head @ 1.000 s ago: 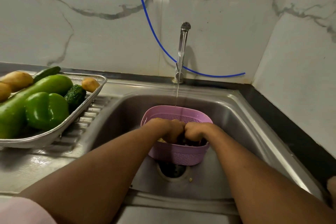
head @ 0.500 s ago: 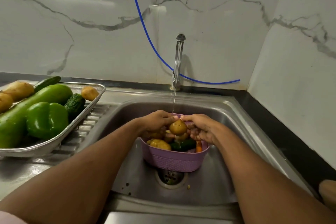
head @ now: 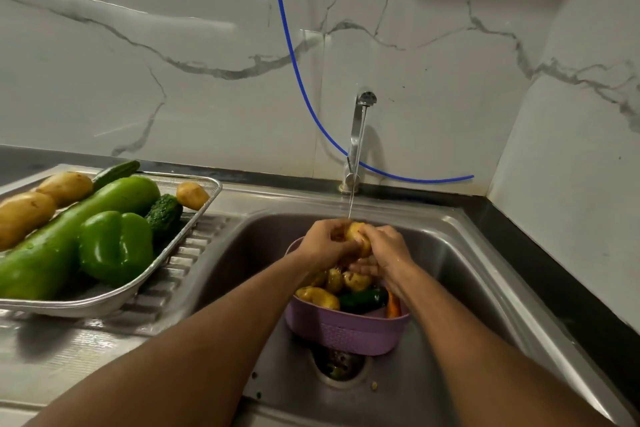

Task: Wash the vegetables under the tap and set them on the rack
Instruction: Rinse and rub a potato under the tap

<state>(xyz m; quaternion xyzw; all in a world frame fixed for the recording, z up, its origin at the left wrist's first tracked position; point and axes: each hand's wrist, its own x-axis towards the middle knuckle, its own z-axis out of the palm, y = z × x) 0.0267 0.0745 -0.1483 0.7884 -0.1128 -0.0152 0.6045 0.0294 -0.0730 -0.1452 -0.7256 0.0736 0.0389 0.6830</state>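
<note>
Both hands were down inside the basket (head: 346, 329) 1 second ago; now they are raised above it with 1 potato (head: 356, 236) lifted into the thin stream falling from the tap (head: 358, 135). The left hand (head: 323, 244) curls its fingers round the potato's left side, and the right hand (head: 384, 250) wraps it from the right, so the potato is clasped between the 2, directly under the water and over the far half of the basket. Wet shine on the skin and knuckles suggests the rubbing has begun.

This means a fresh wash cycle has started: picking is done, rinsing is in hand, and the move to the rack (head: 194, 236) is not yet due. The rack sits on the counter to the left of the sink (head: 467, 270), already carrying a pepper (head: 114, 246), a long gourd (head: 69, 239), other potatoes and a cucumber. Several potatoes, a dark cucumber (head: 363, 300) and a carrot (head: 393, 307) are left in the basket, so much of the job looks unfinished. A wet potato may slip, so a firm hold will matter when it crosses to the left.
</note>
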